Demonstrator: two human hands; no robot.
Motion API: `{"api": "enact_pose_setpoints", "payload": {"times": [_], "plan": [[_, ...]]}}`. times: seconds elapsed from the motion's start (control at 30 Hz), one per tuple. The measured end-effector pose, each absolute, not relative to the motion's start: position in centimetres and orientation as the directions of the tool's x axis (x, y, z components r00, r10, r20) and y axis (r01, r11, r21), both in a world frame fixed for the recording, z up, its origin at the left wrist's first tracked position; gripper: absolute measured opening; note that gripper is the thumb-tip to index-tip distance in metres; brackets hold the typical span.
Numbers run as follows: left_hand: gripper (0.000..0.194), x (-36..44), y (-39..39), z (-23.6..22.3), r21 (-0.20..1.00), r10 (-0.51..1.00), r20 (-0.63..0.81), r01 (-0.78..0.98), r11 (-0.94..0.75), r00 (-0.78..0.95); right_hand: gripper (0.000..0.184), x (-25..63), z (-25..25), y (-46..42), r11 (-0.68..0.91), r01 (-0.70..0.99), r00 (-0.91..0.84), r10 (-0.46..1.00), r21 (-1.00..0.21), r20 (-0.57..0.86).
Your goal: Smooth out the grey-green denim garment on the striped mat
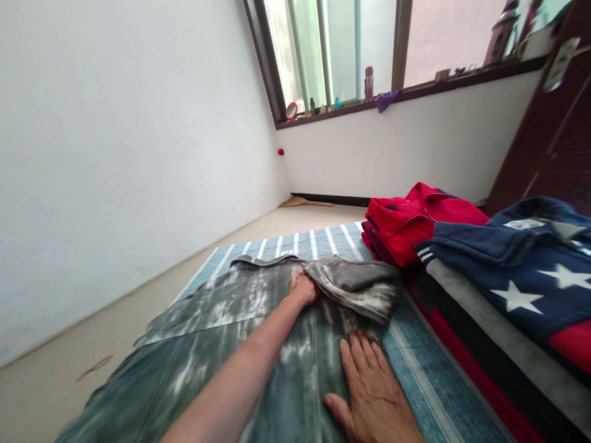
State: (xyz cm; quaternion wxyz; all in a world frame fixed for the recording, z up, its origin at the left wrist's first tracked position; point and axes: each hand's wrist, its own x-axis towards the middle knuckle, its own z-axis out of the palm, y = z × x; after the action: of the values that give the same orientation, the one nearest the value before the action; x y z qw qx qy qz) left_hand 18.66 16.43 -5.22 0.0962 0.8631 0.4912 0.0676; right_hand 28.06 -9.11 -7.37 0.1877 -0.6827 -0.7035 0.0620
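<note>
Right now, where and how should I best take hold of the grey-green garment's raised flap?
I'd pinch the near edge of the raised flap on the grey-green garment, coming from the near side with your right hand. That edge curves up off the cloth beneath, so it looks easy to pinch, and your left hand is already at the flap's left end.

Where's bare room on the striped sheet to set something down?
Far strip of the sheet: beyond the jacket, left of the red top. Narrower strip: between the right hand and the stack under the navy top. Crowded: middle, jacket under both hands; right, stacked clothes.
</note>
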Motion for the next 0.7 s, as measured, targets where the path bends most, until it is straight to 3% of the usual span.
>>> {"api": "enact_pose_setpoints", "payload": {"times": [0.7], "plan": [[0.037, 19.4, 14.6, -5.3, -0.009, 0.789, -0.073, 0.790, -0.613, 0.611, 0.082, 27.9, -6.6, -9.2, 0.040, 0.936, 0.007, 0.991, -0.351, 0.132]]}}
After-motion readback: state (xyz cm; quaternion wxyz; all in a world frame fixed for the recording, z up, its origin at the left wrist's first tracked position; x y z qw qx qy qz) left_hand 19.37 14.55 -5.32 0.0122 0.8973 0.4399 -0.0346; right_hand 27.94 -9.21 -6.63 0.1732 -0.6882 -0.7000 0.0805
